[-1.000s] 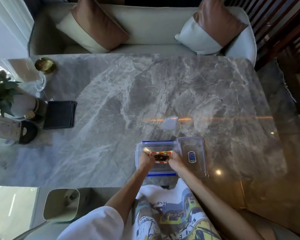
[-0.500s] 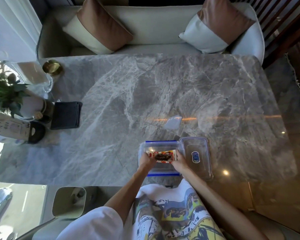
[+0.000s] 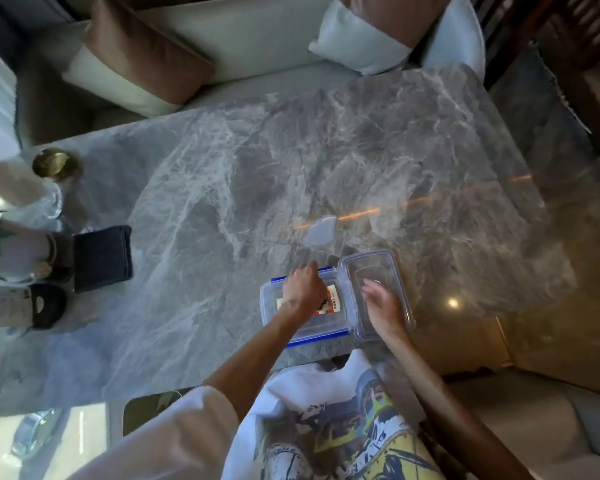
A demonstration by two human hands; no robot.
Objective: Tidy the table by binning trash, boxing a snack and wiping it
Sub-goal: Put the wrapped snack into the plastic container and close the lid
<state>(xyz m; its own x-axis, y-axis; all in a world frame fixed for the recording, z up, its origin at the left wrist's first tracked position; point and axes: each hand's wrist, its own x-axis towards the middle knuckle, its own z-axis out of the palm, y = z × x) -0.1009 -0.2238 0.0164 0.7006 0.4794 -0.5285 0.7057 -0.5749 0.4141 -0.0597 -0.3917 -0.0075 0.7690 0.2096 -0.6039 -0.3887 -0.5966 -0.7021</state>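
The snack packet lies inside the clear box, which sits on the marble table close to the near edge, in front of the person.

In the head view, the left hand is over the box and covers most of the packet. Its fingers are bent and reach to the far rim by a blue clip. Whether they press the packet, grip the rim or only hover cannot be told from here. The right hand is above the lid, which lies just beside the box on its right, touching it. Its fingers are loose and spread, and they grasp nothing.

The step in hand appears to be closing the box. To do it well, the packet should lie flat and fully inside the walls so no corner is caught under the seal. The right hand would take the lid by an edge and set it square on the rim. The left hand would steady the box, since the glossy marble may let it slide toward the edge. The lid should be pressed down all round before the blue clips are snapped.

A pale smear or scrap lies on the table just beyond the box, and a dark folded cloth lies well apart at the left, likely for the wiping.
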